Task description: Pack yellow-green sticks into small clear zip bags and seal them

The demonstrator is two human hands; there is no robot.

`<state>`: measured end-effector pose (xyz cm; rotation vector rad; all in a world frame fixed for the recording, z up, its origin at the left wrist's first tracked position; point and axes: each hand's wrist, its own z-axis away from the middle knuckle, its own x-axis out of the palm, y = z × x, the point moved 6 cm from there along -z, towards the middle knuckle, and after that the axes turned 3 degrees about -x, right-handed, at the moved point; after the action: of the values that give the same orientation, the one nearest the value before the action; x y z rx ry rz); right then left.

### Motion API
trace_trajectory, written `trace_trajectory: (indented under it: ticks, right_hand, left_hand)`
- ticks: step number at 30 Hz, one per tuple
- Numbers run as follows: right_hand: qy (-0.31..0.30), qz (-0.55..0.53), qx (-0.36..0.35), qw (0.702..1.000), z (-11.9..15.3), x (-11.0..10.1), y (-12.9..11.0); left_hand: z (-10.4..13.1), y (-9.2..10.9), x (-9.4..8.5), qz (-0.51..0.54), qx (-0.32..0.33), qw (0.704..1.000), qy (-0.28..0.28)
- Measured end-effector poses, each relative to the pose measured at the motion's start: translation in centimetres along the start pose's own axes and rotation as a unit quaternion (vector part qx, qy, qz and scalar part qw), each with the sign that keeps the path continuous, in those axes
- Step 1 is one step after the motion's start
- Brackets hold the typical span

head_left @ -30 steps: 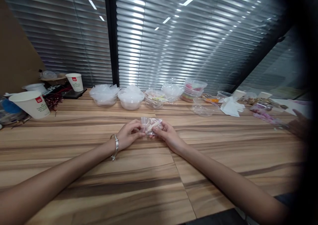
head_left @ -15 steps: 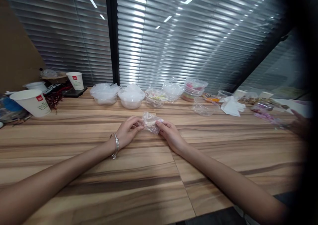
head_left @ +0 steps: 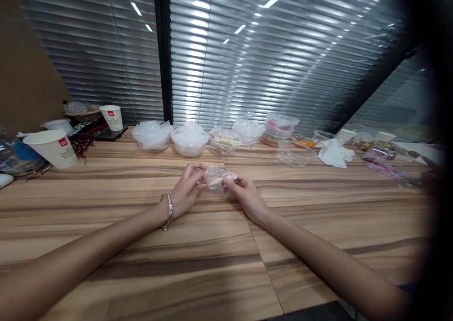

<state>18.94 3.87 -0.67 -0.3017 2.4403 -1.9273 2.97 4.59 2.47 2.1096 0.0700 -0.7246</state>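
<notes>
A crinkled, glossy clear-plastic bag (head_left: pixel 214 175) is held over the striped wood-grain worktop (head_left: pixel 170 269), long axis roughly left to right, the right hand (head_left: pixel 250 199) pinching its right end between closed fingers, the left hand (head_left: pixel 186 190) half-curled at its left edge, grip unclear, with room before the round plastic tubs (head_left: pixel 190 144).

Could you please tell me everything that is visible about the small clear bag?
The bag is small, see-through, shiny and crumpled, plastic by its look. Something pale, too blurred to name, shows inside. It is over the wooden table. The right hand pinches its right end; the left hand is at its left edge, its hold unclear.
</notes>
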Motion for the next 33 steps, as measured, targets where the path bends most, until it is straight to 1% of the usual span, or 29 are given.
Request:
trace_trajectory:
  ticks: [1,2,4,5,7,9,11,16,19,22,25,27,29,31,33]
  right_hand:
    - [-0.002,0.014,-0.004,1.0,0.0,0.0,-0.1]
    - [-0.006,0.022,-0.004,1.0,0.1,0.1,-0.1]
    - [-0.011,0.025,0.007,1.0,0.1,0.1,0.0]
    - [-0.01,0.022,0.015,1.0,0.1,0.1,0.1]
    - [-0.002,0.011,0.029,1.0,0.1,-0.1,0.4]
    - [0.008,-0.004,0.037,0.999,0.0,-0.3,0.6]
    - [0.006,-0.018,0.043,0.999,0.1,-0.3,0.7]
    - [-0.032,-0.018,0.046,0.998,0.3,0.3,0.6]
    - [-0.025,-0.023,0.04,0.999,0.1,0.2,0.5]
    - [0.01,-0.035,0.025,0.999,-0.2,-0.3,0.6]
    - [0.04,-0.046,0.019,0.998,-0.2,-0.8,0.7]
    - [0.04,-0.048,0.017,0.998,-0.2,-0.8,0.7]
    - [0.034,-0.044,0.013,0.998,-0.1,-0.7,0.6]
    - [0.028,-0.038,0.013,0.999,-0.1,-0.5,0.5]
    - [0.026,-0.033,0.021,0.999,0.0,-0.4,0.5]
  left_hand:
    - [-0.2,-0.6,-0.2,0.027,-0.017,0.999,0.007]
    - [-0.3,-1.1,-0.1,0.063,-0.039,0.997,0.0]
    - [-0.5,-2.0,0.3,0.15,-0.082,0.985,-0.031]
    - [-0.5,-2.2,0.6,0.186,-0.098,0.977,-0.046]
    - [-0.4,-2.3,1.0,0.23,-0.116,0.964,-0.058]
    - [-0.3,-2.3,1.1,0.25,-0.129,0.958,-0.062]
    - [-0.2,-2.4,1.3,0.259,-0.141,0.952,-0.076]
    - [-0.1,-2.5,1.3,0.213,-0.13,0.962,-0.113]
    - [-0.3,-2.8,1.2,0.243,-0.137,0.955,-0.097]
    - [-0.4,-3.2,1.2,0.287,-0.157,0.943,-0.068]
    - [-0.5,-3.2,1.2,0.268,-0.182,0.944,-0.067]
    - [-0.4,-3.3,0.8,0.266,-0.206,0.94,-0.054]
    - [-0.4,-3.4,0.5,0.31,-0.222,0.923,-0.044]
    - [-0.4,-3.3,0.4,0.37,-0.219,0.901,-0.048]
    - [-0.4,-3.3,0.4,0.401,-0.214,0.889,-0.054]
